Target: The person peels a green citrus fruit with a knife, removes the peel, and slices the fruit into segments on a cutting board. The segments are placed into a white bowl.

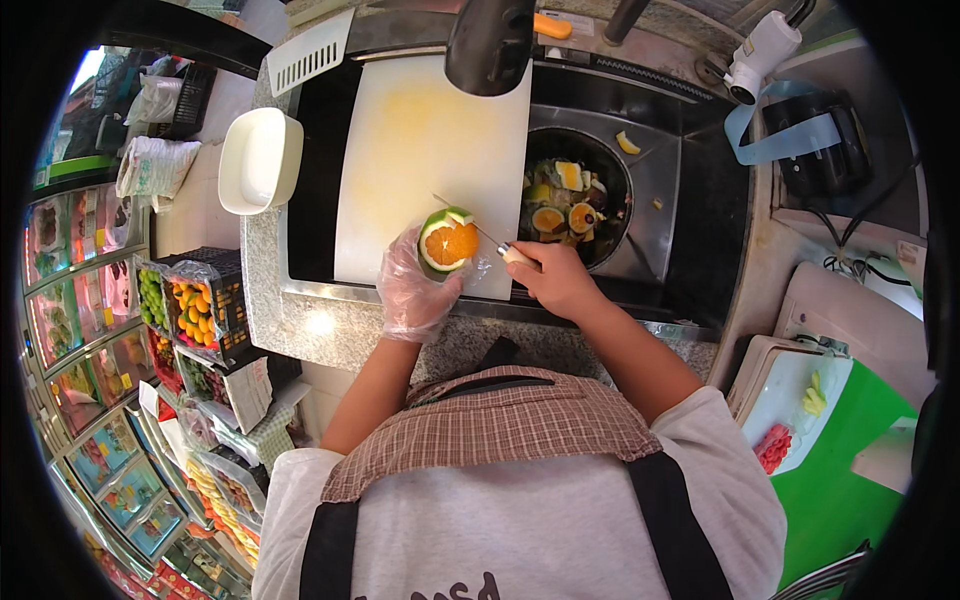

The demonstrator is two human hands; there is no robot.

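In my left hand, which wears a clear plastic glove, is a partly peeled orange citrus fruit with thick green rind. Its cut face shows orange flesh with a white centre. My right hand is bare and grips the pale handle of a knife. The thin blade reaches across the fruit's far right side, and its tip shows beyond the rind. Both hands are over the near end of a white cutting board, which has a yellowish stain towards its far end.
Right of the board, a sink holds a round dark basin of citrus scraps and peel. A white plastic tub stands at the counter's left edge. A black faucet overhangs the board. Fruit crates stand at left.
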